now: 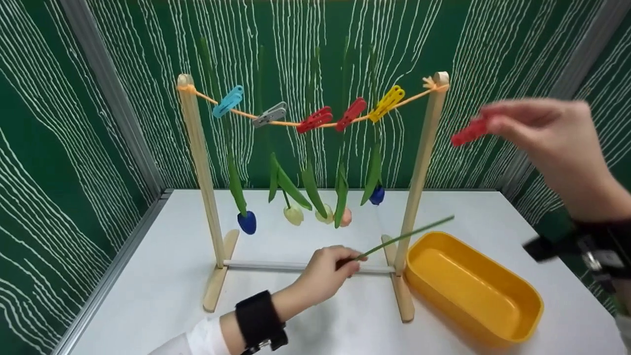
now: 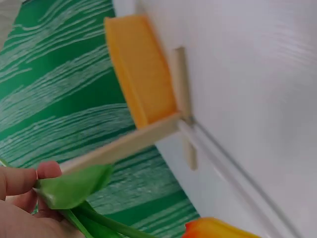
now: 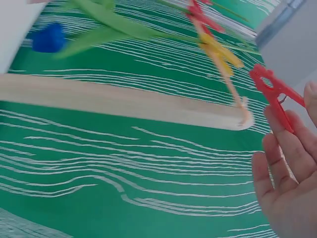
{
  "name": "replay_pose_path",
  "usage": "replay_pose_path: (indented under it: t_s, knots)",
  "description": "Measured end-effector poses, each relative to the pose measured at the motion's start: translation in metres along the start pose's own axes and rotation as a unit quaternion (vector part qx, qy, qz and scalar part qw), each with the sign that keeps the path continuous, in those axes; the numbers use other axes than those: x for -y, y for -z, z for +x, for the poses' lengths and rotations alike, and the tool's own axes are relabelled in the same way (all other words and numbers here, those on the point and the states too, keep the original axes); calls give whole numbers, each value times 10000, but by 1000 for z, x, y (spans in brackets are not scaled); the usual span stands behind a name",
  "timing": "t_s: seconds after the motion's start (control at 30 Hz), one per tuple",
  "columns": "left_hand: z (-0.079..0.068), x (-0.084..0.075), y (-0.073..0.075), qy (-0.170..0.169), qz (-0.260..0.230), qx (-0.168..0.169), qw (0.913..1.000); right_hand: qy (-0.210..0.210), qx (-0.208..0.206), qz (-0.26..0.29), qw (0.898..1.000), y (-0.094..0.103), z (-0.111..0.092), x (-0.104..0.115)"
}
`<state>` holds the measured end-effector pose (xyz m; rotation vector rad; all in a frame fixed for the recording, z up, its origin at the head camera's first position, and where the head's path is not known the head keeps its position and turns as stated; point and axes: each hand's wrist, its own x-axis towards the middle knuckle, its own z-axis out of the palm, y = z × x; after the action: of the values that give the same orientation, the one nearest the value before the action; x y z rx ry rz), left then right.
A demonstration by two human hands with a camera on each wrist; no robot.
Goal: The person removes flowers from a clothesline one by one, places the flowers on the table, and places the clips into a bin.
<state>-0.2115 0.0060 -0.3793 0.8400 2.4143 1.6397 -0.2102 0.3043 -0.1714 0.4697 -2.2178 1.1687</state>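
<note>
My left hand (image 1: 325, 273) grips an artificial tulip by its green stem (image 1: 419, 230), which slants up to the right. In the left wrist view a leaf (image 2: 74, 187) lies by the fingers, and its orange-yellow bloom (image 2: 215, 229) shows at the bottom edge. Right of the frame, my right hand (image 1: 557, 130) pinches a red clothespin (image 3: 277, 91) between thumb and fingers. An orange string (image 1: 411, 99) sags between two wooden posts; blue, grey, red and yellow clothespins (image 1: 387, 103) clip tulips to it, blooms down. Among these hang a blue tulip (image 1: 247, 223) and a pale one (image 1: 294, 215).
A yellow-orange plastic bin (image 1: 434, 291) stands on the white table beside the right post (image 1: 425, 167) and its foot. A white bar (image 1: 266, 265) joins the two posts low down. Green walls with white wavy lines enclose the table.
</note>
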Motion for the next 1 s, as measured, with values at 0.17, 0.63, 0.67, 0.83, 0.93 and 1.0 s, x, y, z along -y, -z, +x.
replay_pose_path:
  t_s: [0.17,0.63,0.67,0.83,0.93,1.0]
  knots:
    - [-15,26,14,-95,873,-52,9961,-701,457,-538,9950,5,-50,-44]
    - [-35,99,34,-718,3981,197,9143,-2452,1894,-964,9459,-30,-166,-187]
    - [-35,102,34,-722,4140,256,9070,-2507,2042,-1044,9405,-34,-172,-193]
    - [-35,114,32,-770,4733,420,8765,-2786,2612,-1151,9170,-47,-189,-217]
    - [-35,119,29,-768,4892,403,8679,-2898,2830,-1214,9062,-50,-194,-223]
    - [-35,121,27,-798,5004,365,8614,-2983,2930,-1363,8981,-51,-196,-223]
